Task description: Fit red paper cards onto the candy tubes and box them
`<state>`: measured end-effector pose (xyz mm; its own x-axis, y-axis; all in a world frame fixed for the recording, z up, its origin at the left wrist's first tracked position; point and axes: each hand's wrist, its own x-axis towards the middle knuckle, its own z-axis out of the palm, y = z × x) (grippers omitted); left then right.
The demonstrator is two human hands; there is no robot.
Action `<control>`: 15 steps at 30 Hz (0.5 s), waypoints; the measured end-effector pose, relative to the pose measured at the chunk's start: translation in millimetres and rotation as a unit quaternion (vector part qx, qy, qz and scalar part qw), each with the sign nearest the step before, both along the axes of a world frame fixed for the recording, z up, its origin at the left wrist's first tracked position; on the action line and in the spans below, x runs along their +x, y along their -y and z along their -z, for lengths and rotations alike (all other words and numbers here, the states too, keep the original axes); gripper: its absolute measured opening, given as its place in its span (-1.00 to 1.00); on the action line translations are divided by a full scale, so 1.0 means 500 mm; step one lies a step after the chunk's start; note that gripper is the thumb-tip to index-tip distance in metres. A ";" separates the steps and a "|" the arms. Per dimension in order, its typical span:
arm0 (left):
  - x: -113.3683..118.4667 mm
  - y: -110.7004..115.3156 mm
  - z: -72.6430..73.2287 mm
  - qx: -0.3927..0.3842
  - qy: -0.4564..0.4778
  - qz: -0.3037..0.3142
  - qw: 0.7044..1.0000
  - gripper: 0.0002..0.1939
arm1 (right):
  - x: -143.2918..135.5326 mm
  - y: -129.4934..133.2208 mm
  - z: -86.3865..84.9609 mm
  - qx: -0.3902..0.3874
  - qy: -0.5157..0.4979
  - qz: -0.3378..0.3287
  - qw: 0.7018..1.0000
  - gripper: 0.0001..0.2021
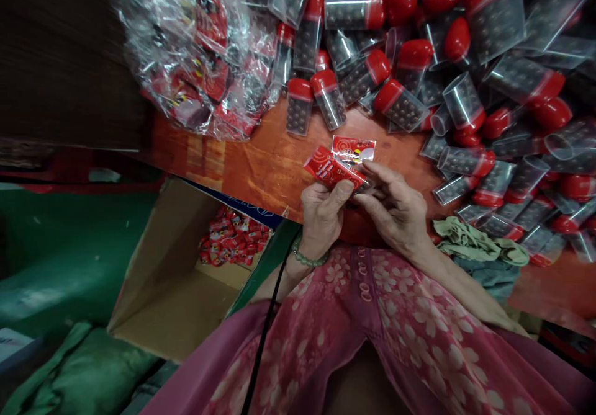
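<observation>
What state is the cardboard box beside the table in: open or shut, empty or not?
Open and not empty: the inside of the cardboard box shows, with small red packets piled in it.

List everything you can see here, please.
Printed pieces: two visible, red, between the hands
Capped tubes: many, clear with red caps, upper right
Plastic wrappers: uncountable heap, clear and red, upper left
Table: one, orange-red, beneath the tubes
Cardboard box: one, brown, lower left
Small packets: many, red, inside the box
Cloths: at least two, greenish, right
Cord: one, black, by the left arm
Bracelet: one, green, left wrist
Left hand, right hand: one each, bare, centre
</observation>
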<state>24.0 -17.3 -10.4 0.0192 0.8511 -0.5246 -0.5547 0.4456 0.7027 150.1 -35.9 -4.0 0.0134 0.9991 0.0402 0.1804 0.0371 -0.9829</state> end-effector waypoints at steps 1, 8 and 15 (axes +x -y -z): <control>-0.002 0.002 -0.001 -0.006 -0.007 0.006 1.000 -0.53 | -0.001 -0.002 -0.001 -0.009 0.006 0.002 1.000 -0.63; -0.019 0.005 -0.007 0.037 0.020 -0.002 0.999 -0.51 | -0.013 -0.010 -0.007 -0.125 -0.136 0.005 0.983 -0.66; -0.012 0.013 -0.001 -0.007 0.029 0.046 0.999 -0.51 | -0.016 -0.008 -0.006 -0.146 -0.245 0.056 0.957 -0.69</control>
